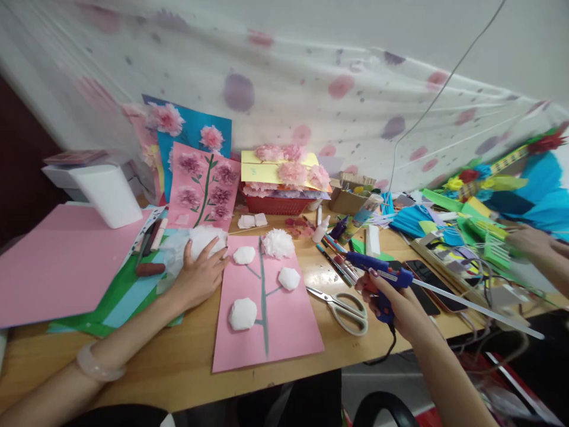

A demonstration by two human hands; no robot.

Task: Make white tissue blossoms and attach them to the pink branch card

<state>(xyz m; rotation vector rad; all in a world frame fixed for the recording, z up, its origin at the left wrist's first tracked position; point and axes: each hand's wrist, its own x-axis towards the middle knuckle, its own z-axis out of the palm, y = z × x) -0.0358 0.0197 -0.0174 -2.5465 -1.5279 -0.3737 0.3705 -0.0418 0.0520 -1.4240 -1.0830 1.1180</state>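
My right hand (377, 293) grips a blue hot glue gun (368, 262) with a long clear glue stick (475, 302) out of its back; its nozzle points left. My left hand (198, 273), fingers spread, lies over the edge of white tissue paper flowers (205, 238); whether it presses on them I cannot tell. Between my hands lies a pink sheet (293, 329) with a painted grey-green stem (263, 296). Three round white pads sit along it, one at lower left (242, 314), and a fluffy white flower (278, 244) is at its top right. Scissors (344, 309) lie beside the sheet.
Behind stand a pink flower picture (204, 187) and a red basket (279, 204). A white bin (106, 196) and large pink paper (66, 261) are at left. Phones (435, 284), cables and a power strip lie right. Another person's hand (531, 244) is at far right.
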